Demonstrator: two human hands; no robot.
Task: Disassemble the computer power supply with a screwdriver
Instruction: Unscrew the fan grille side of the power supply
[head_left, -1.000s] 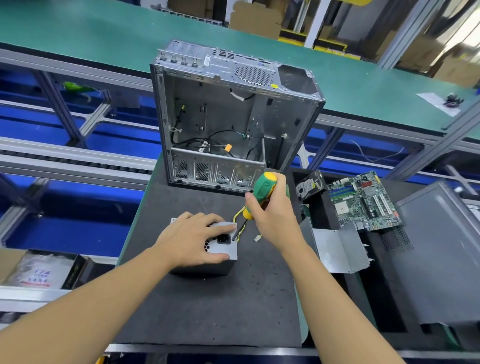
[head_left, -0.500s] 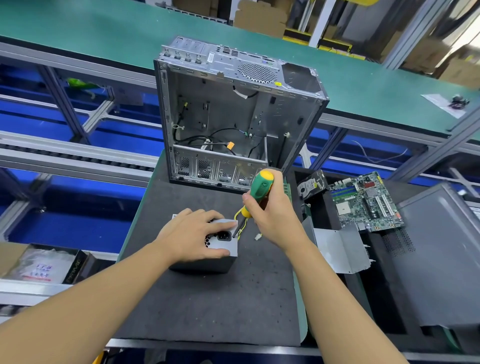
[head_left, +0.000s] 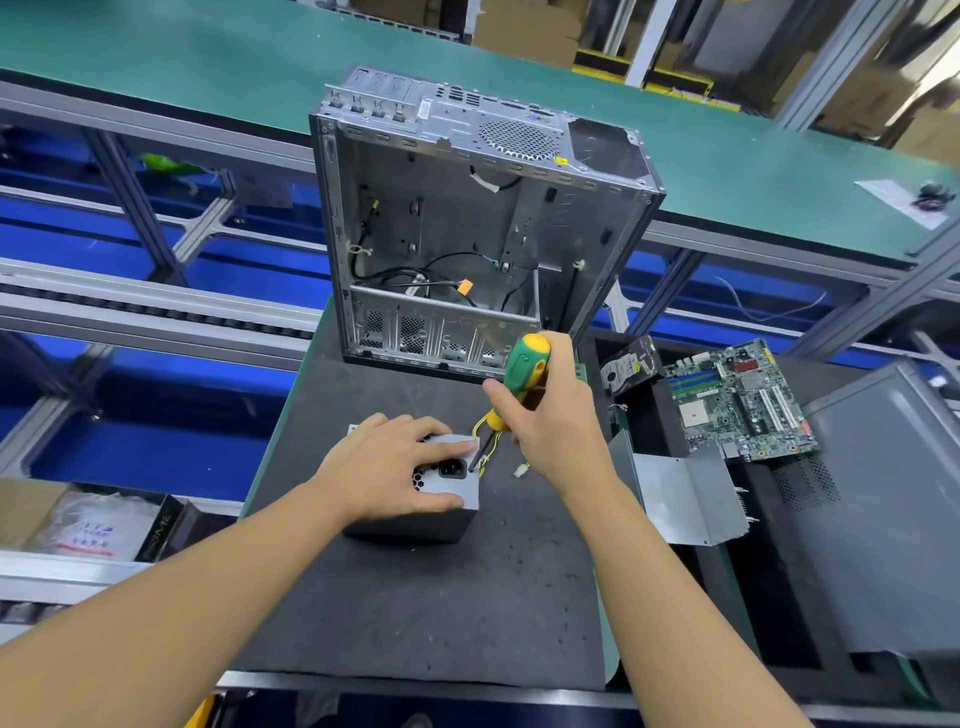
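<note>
Disassembly looks to be at an early step, judging by the layout. The power supply (head_left: 456, 491) is already out of the open computer case (head_left: 467, 218) and sits on the desk (head_left: 415, 613) just in front of it, but its cover appears still on. I cannot tell how many screws have come out.

The left hand (head_left: 389, 467) lies spread over the top of the box, pressing it down, with the thumb along the near edge. The right hand (head_left: 558, 421), in front of the case's right corner, is wrapped around the screwdriver (head_left: 525, 364). The dark shaft slants down to the right edge of the socket face, probably onto a corner screw. Remaining work, by my reading: finish the screws, lift the cover, free the insides.

The supply is a matte grey sheet-metal box with a honeycomb vent and a black socket. Thin yellow and black wires (head_left: 485, 454) trail toward the case. The screwdriver handle is glossy green and yellow plastic, bulbous in shape. The desk's dark mat looks like foam. To the right of the case lie a hard drive (head_left: 628, 364) and a green motherboard (head_left: 737, 400).
</note>
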